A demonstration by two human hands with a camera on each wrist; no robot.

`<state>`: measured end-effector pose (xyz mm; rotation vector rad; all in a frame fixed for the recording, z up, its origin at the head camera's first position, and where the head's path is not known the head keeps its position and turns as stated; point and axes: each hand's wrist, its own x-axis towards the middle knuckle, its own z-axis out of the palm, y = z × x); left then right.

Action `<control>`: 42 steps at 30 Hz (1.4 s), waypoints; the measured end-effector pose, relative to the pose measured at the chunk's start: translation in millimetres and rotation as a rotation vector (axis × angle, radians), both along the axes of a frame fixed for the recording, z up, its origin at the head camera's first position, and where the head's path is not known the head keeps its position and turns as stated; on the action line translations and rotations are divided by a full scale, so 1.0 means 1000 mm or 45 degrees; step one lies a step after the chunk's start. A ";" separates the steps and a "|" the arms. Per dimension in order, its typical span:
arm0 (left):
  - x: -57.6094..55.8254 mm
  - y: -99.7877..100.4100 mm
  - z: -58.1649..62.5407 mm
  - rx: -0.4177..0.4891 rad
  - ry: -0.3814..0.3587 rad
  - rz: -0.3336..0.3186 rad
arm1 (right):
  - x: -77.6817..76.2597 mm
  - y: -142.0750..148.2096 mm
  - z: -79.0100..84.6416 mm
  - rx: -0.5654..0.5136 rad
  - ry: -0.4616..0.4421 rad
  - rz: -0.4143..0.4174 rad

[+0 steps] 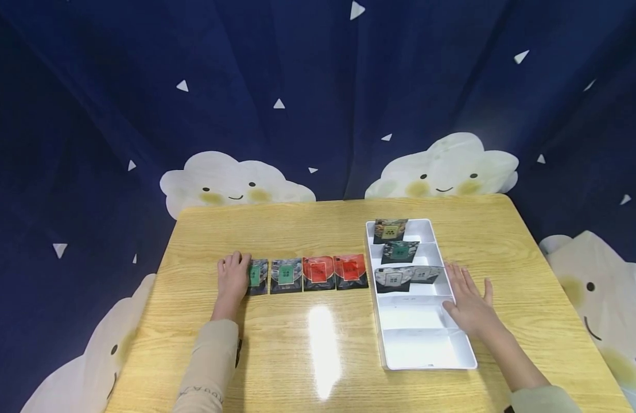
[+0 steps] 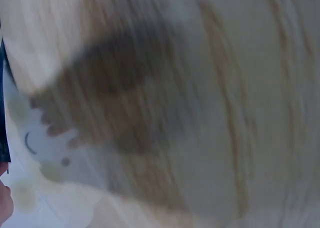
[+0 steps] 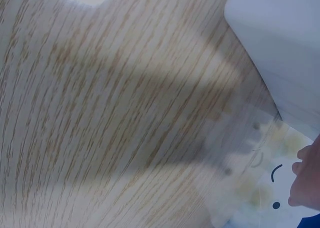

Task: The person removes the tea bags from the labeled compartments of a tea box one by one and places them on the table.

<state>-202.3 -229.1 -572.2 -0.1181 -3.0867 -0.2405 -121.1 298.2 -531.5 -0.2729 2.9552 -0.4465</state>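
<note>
My left hand [image 1: 233, 280] lies at the left end of a row of flat packets, its bent fingers gripping the left edge of a dark packet with a green label [image 1: 255, 276]. In the left wrist view, part of that dark packet [image 2: 4, 118] and some fingers [image 2: 5, 203] show at the left edge. To its right lie another green-labelled packet [image 1: 286, 276] and two red-and-black packets [image 1: 318, 273]. My right hand [image 1: 469, 303] rests with spread fingers against the right side of a white divided tray [image 1: 429, 349], its thumb over the rim.
Packets stand in the tray's farther compartments: a brown-and-yellow one [image 1: 390, 230] at the back, a green-labelled one [image 1: 399, 251], then two grey-and-white ones [image 1: 392, 279]. The wooden table [image 1: 276, 355] ends at a dark blue curtain [image 1: 318, 115] with cloud prints.
</note>
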 end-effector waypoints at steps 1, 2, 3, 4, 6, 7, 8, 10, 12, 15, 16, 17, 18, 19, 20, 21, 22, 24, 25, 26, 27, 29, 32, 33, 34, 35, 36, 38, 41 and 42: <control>-0.001 0.001 -0.002 0.005 -0.004 0.013 | 0.000 0.000 0.000 -0.001 0.000 0.001; -0.002 0.002 -0.004 0.008 -0.003 0.023 | 0.000 -0.001 0.000 -0.002 -0.001 0.000; -0.002 0.003 -0.006 0.012 -0.005 0.031 | 0.000 -0.001 0.000 -0.003 -0.001 -0.001; -0.003 0.003 -0.008 0.018 -0.002 0.035 | 0.000 -0.001 0.000 0.001 -0.002 -0.002; -0.003 0.005 -0.011 0.026 -0.002 0.040 | 0.000 -0.001 0.000 0.008 0.000 -0.006; -0.003 0.006 -0.012 0.027 -0.004 0.045 | 0.000 -0.001 0.000 0.011 0.000 -0.007; -0.003 0.006 -0.014 0.026 -0.005 0.046 | 0.000 -0.001 0.000 0.010 0.001 -0.008; -0.002 0.007 -0.015 0.033 -0.023 0.050 | 0.000 -0.001 0.000 0.010 0.003 -0.008; -0.001 0.008 -0.016 0.054 -0.042 0.059 | 0.000 -0.002 0.000 0.005 0.005 -0.007; 0.001 0.008 -0.018 0.088 -0.056 0.068 | 0.000 -0.002 0.000 -0.005 0.001 -0.008; 0.001 0.008 -0.018 0.099 -0.054 0.069 | -0.001 -0.003 0.000 -0.008 -0.002 -0.007; 0.001 0.007 -0.019 0.104 -0.052 0.070 | -0.001 -0.003 0.000 -0.011 -0.005 -0.008; 0.001 0.007 -0.020 0.100 -0.052 0.073 | -0.001 -0.003 0.000 -0.011 -0.005 -0.009; 0.000 0.006 -0.020 0.099 -0.054 0.076 | -0.001 -0.003 0.000 -0.013 -0.007 -0.009; 0.000 0.005 -0.021 0.096 -0.059 0.079 | -0.001 -0.003 0.000 -0.012 -0.005 -0.008; 0.000 0.005 -0.021 0.093 -0.062 0.080 | -0.001 -0.003 0.000 -0.011 -0.003 -0.008; 0.000 0.004 -0.021 0.091 -0.066 0.081 | -0.001 -0.004 0.000 -0.010 -0.003 -0.009; 0.000 0.004 -0.020 0.088 -0.069 0.084 | -0.001 -0.004 0.000 -0.011 0.000 -0.007; 0.000 0.004 -0.020 0.092 -0.069 0.083 | -0.001 -0.004 0.000 -0.011 -0.001 -0.006; 0.000 0.004 -0.020 0.095 -0.070 0.082 | -0.001 -0.004 0.000 -0.009 0.002 -0.006; 0.000 0.004 -0.019 0.098 -0.068 0.081 | -0.001 -0.004 0.000 -0.009 0.002 -0.005; 0.000 0.004 -0.019 0.101 -0.062 0.083 | -0.001 -0.004 0.000 -0.013 0.000 -0.004; 0.000 0.004 -0.019 0.109 -0.055 0.085 | -0.001 -0.003 0.000 -0.004 -0.005 -0.007; 0.000 0.004 -0.019 0.108 -0.050 0.086 | -0.001 -0.003 0.001 -0.003 -0.011 -0.007; 0.000 0.004 -0.019 0.109 -0.047 0.088 | -0.001 -0.003 0.001 -0.002 -0.013 -0.009; 0.000 0.005 -0.019 0.113 -0.046 0.091 | -0.001 -0.003 0.001 0.001 -0.015 -0.009; -0.001 0.005 -0.019 0.115 -0.042 0.091 | -0.001 -0.003 0.001 0.002 -0.016 -0.009; -0.001 0.005 -0.020 0.130 -0.038 0.100 | 0.000 -0.003 0.002 -0.001 -0.013 -0.008; -0.002 0.005 -0.020 0.156 -0.032 0.107 | 0.000 -0.003 0.002 -0.005 -0.014 -0.007; -0.002 0.004 -0.020 0.161 -0.027 0.108 | 0.000 -0.003 0.002 -0.007 -0.015 -0.007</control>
